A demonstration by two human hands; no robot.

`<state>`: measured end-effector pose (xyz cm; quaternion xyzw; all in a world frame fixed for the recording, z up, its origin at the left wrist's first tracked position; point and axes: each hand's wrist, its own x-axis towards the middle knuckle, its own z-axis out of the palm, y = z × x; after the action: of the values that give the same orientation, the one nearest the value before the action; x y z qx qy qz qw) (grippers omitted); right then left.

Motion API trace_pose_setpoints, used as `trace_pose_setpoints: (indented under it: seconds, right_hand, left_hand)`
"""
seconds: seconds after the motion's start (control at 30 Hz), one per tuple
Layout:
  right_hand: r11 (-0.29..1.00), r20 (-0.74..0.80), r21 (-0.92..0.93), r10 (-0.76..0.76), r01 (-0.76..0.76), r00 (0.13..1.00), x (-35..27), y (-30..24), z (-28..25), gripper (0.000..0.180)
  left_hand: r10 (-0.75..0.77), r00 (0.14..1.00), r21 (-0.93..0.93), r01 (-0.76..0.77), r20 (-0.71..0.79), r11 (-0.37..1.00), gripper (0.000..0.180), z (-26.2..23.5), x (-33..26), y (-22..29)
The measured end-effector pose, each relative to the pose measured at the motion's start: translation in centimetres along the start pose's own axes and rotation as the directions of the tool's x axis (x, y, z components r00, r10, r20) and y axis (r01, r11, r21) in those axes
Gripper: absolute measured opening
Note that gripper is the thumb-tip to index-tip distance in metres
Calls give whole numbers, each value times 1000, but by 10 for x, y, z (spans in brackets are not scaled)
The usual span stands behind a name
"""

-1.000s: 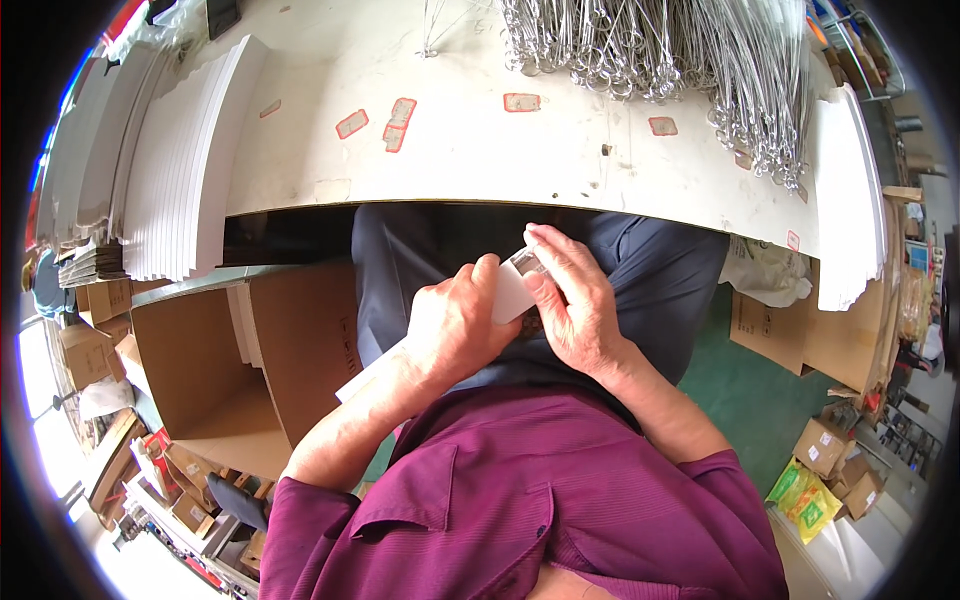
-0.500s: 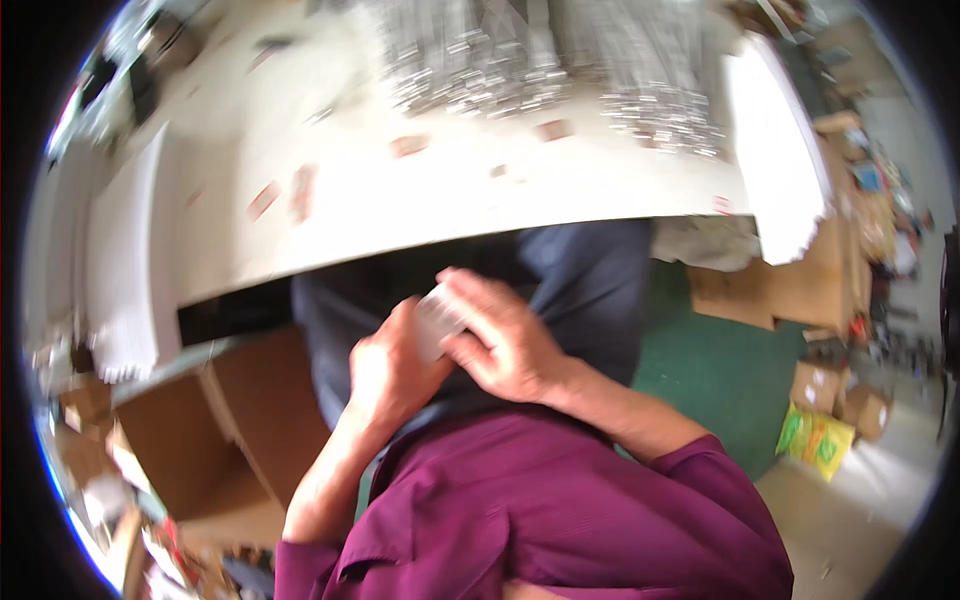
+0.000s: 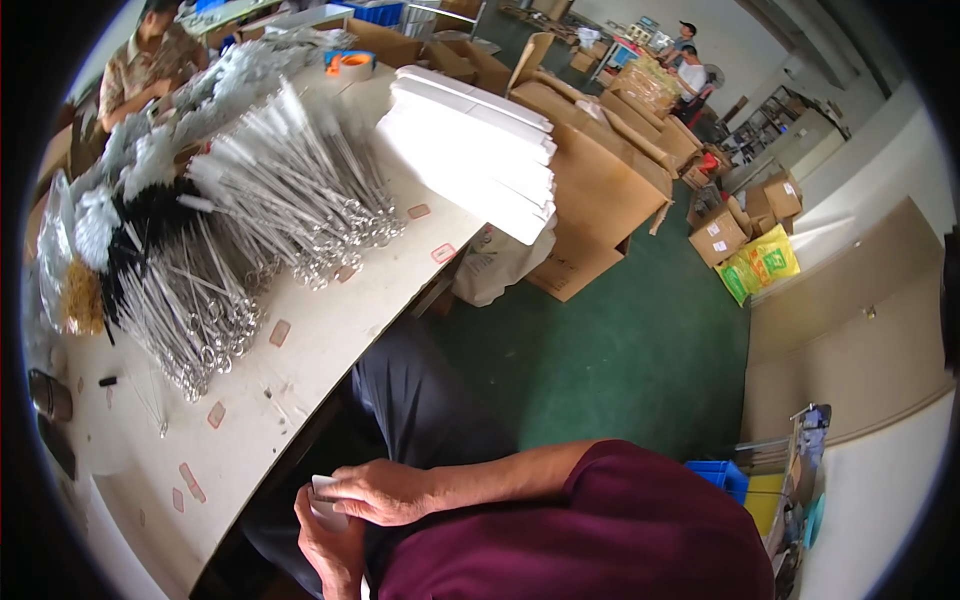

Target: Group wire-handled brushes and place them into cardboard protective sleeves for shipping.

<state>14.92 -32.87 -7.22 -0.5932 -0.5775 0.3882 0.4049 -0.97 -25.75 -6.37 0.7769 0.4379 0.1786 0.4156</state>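
Note:
Over my lap, below the table edge, both hands are closed around a small flat white piece (image 3: 327, 505), which could be a small box or folded card. My left hand (image 3: 335, 548) grips it from the near side, thumb and fingers around its edge. Across its top lie the bent fingers of my right hand (image 3: 385, 490). Much of the piece is hidden under the fingers. On the white table (image 3: 330, 350) lie bundles of thin wire-handled brushes (image 3: 300, 190) with ring ends, some with white bristles and some with black bristles (image 3: 150, 225).
A stack of flat white cartons (image 3: 470, 150) lies at the table's right end, beside an orange tape roll (image 3: 352, 66). Beyond stands a large open cardboard box (image 3: 600, 190) on the green floor (image 3: 600, 370). Another person (image 3: 150, 65) sits at the far left.
My view has swung to the right, bringing the cardboard boxes, the room and other people into sight. Both hands stay together on the white piece.

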Motion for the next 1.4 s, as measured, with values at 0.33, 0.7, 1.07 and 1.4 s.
trace_pose_setpoints:
  seconds: [0.33, 0.7, 1.07, 1.4]
  right_hand:
    - [969, 163, 247, -15, -26, 987, 2, 4, -17, 27]
    - [988, 145, 152, 15, -37, 989, 2, 6, 2, 26]
    - [972, -3, 233, -5, 5, 1000, 2, 6, 3, 26]
    - [981, -180, 180, -40, 73, 983, 4, -1, 12, 30]
  left_hand:
    - [99, 994, 6, -99, -38, 995, 65, 7, -6, -1]
    - [159, 986, -99, -163, -47, 982, 46, 8, -6, -5]
    - [314, 942, 47, -310, -123, 950, 29, -2, -1, -3]
    - [-44, 999, -11, 44, -27, 999, 46, -5, -8, -18]
